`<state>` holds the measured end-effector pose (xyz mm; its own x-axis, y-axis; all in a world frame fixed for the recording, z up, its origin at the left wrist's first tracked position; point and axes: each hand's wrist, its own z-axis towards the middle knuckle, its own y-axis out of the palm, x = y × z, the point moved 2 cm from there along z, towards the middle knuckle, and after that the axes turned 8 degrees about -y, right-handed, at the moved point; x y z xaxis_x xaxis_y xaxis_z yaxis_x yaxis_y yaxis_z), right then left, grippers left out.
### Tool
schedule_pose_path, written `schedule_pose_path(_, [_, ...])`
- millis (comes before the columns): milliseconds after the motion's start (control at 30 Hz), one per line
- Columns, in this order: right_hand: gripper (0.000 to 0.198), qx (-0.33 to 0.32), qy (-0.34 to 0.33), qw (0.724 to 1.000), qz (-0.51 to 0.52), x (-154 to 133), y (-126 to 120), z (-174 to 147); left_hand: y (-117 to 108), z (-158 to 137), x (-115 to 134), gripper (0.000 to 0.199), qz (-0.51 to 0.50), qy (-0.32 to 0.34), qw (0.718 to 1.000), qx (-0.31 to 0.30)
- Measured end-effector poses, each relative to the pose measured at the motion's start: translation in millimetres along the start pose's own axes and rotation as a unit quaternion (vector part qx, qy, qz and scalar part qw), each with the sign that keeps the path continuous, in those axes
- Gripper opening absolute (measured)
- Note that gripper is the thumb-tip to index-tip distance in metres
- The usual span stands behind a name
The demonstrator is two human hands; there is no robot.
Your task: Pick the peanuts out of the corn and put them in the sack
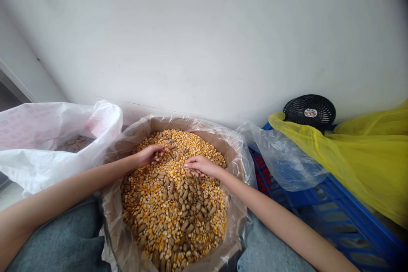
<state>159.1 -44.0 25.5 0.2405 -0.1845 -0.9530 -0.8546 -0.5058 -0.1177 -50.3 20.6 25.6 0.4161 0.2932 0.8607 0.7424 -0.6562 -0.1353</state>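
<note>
Between my knees stands a round container (234, 153) with a clear plastic liner, filled with yellow and white corn kernels (146, 208). Unshelled peanuts (188, 197) lie over the corn, thickest in the middle and toward the near side. My left hand (151, 155) is over the far left part of the heap, its fingers curled in beside some peanuts. Across from it, my right hand (201, 165) reaches low over the middle, palm down, with fingers bent together just above the peanut pile. Whatever lies within either hand's fingers is too small or hidden to make out.
A white woven sack (60, 165) at the left holds more peanuts (75, 143). To the right are a blue plastic crate (347, 208), yellow mesh (360, 157) and a black fan (309, 110). A white wall (191, 42) rises close behind the container.
</note>
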Motion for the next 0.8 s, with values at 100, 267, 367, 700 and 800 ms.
schedule_pose_path(100, [0.035,-0.014,0.007,0.998,-0.065,-1,-2,-1,3,0,-1,0.04,0.097,0.015,0.995,-0.017])
schedule_pose_path(267, [0.042,-0.02,-0.036,0.946,-0.321,-15,-2,-4,10,-6,3,0.032,0.308,0.118,0.942,-0.06])
schedule_pose_path(367, [0.033,-0.049,-0.081,0.872,-0.48,-25,4,-7,15,-14,8,0.029,0.45,0.2,0.869,-0.054])
schedule_pose_path(700, [0.022,-0.085,-0.094,0.787,-0.604,-20,22,-6,17,-14,0,0.032,0.616,0.246,0.748,-0.034])
schedule_pose_path(800, [0.02,-0.064,-0.086,0.868,-0.486,-22,14,-6,15,-14,-1,0.034,0.621,0.248,0.744,-0.017])
